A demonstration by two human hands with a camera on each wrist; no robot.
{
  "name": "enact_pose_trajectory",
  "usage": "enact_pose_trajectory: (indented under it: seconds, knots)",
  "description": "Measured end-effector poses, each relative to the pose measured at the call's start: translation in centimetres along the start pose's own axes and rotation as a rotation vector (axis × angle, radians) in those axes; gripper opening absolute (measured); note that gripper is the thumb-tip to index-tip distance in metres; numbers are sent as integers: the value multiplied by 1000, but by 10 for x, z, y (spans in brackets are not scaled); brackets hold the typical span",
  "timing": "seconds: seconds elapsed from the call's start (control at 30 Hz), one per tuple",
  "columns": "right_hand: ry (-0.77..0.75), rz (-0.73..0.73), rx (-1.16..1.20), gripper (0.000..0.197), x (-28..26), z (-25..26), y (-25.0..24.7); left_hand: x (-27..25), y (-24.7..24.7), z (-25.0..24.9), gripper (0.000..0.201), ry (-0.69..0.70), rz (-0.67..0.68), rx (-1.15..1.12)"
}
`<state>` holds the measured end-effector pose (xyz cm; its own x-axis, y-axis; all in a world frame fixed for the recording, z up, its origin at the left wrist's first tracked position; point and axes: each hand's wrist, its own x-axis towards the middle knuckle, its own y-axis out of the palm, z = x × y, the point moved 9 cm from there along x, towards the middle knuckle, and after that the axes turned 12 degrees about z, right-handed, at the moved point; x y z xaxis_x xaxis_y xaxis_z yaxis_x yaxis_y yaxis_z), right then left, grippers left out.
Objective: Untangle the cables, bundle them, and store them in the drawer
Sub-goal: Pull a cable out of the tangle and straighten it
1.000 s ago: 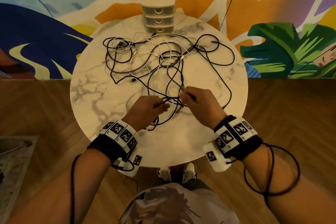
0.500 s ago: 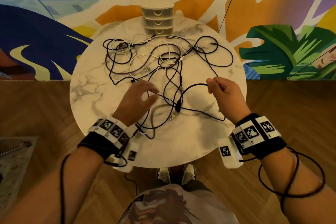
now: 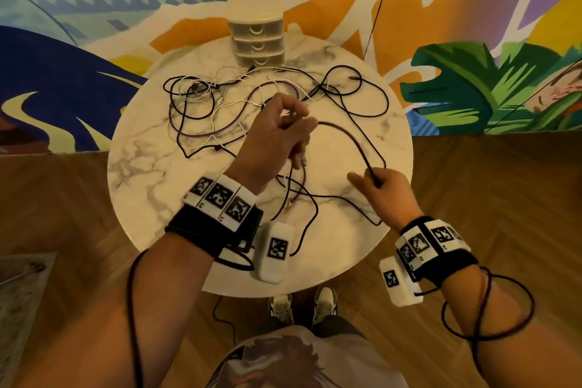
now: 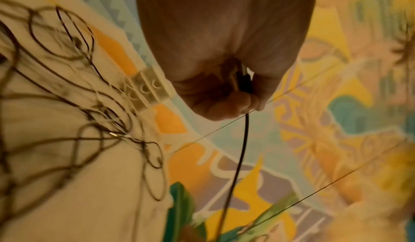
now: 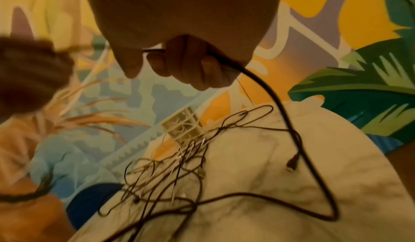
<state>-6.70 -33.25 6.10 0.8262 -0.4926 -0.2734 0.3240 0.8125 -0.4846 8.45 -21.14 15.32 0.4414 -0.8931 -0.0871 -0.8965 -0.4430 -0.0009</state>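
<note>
At the left and far side of the round marble desk (image 3: 151,186) lies the tangle of cables (image 3: 204,110), thin white leads woven through dark ones, none bundled yet. Behind it at the desk's far edge stands the small three-drawer unit (image 3: 256,41), all of its drawers shut. The left hand (image 3: 277,132) is raised over the middle of the desk with its fingers curled round one end of a black cable (image 3: 346,135); the left wrist view shows a dark plug pinched inside the fist and the cord running out below the fingertips. The cable arcs through the air to the right hand (image 3: 387,195), which pinches it further along between thumb and curled fingers above the desk's right side. Beyond that grip it drops in loose bends onto the marble, and a connector (image 5: 292,162) lies near one of them. The step in hand looks like freeing this single cable. To do it well, keep the plug end anchored in the left hand and feed the cord through the right in short draws. Where a bend meets a crossing, lift it over; pulling hard would likely cinch a knot or drag the white leads toward the edge.
</note>
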Motion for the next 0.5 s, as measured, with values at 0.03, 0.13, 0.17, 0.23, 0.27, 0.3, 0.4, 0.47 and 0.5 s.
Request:
enact_pose_trajectory:
  seconds: [0.03,0.13,0.17,0.23,0.27,0.3,0.4,0.47,0.5]
  knots:
    - [5,86,-19,48,-1,0,10,1,8,-11,9,38,23,3]
    - [-32,283,3,37,-7,26,23,1,44,-30,10,80,204,401]
    - [-51,293,27,31,-6,37,20,1,60,-30,10,73,306,572]
    - [-91,307,23,26,-5,57,13,3,83,-23,7,33,476,770]
    - [-79,335,-6,28,-4,62,16,3,90,-22,6,21,513,785]
    - [-49,369,-32,28,-3,64,20,5,94,-24,6,27,521,767]
    - [-57,436,38,34,-6,66,29,9,98,-34,6,122,418,708]
    - [-68,420,142,33,-7,61,25,9,92,-32,6,151,332,671]
    - [-72,415,159,32,-6,58,22,9,91,-27,5,142,320,657]
